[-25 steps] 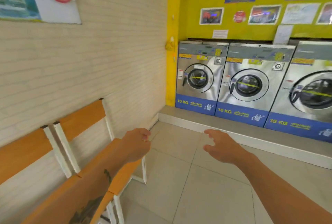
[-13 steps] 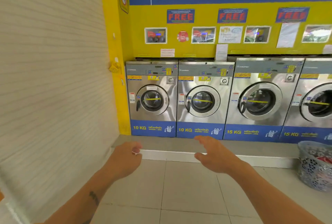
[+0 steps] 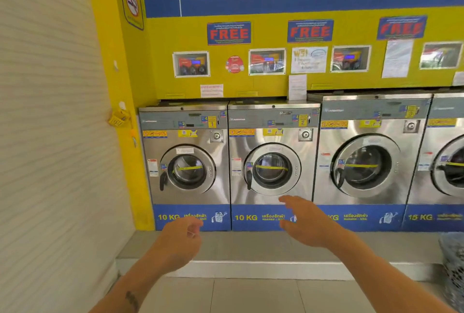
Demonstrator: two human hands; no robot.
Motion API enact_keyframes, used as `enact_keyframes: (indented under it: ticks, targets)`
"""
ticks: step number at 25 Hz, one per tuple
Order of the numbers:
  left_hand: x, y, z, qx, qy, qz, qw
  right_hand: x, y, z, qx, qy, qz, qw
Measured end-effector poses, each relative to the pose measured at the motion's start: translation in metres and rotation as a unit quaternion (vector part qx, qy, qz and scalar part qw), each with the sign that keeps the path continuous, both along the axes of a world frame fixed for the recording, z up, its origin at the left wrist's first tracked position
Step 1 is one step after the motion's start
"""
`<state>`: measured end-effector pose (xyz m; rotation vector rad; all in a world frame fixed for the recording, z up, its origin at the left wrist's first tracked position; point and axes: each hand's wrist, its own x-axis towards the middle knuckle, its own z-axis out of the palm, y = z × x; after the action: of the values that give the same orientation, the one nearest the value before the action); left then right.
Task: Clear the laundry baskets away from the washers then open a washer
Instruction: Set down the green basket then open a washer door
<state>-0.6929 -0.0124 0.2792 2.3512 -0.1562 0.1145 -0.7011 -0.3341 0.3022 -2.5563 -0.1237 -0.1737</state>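
Presently reaching toward washer (image 3: 273,167) with right grip (image 3: 303,222) released, left grip (image 3: 180,240) loosely curled, both empty. Noted basket (image 3: 453,265) on floor (image 3: 251,295) far right, apart from that washer. Found door (image 3: 272,152) shut; opening outstanding.

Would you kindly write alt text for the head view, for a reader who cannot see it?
A left hand and a right hand reach toward a row of steel washers on a raised step below a yellow wall; a laundry basket stands at the right edge.
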Motion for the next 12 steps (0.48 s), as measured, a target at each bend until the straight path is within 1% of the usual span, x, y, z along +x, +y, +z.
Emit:
enact_keyframes:
  ticks: [3, 8, 12]
  targets:
    - [0.067, -0.021, 0.003, 0.008, -0.009, 0.014, 1.000, 0.078, -0.023, 0.006, 0.005, 0.005, 0.014, 1.000]
    - [0.196, -0.048, -0.011, -0.022, -0.010, 0.013, 1.000, 0.204, -0.038, -0.007, -0.011, 0.005, 0.029, 1.000]
    - [0.322, -0.071, -0.026, -0.040, -0.002, -0.036, 0.999, 0.306, -0.055, -0.022, -0.022, 0.005, 0.010, 1.000]
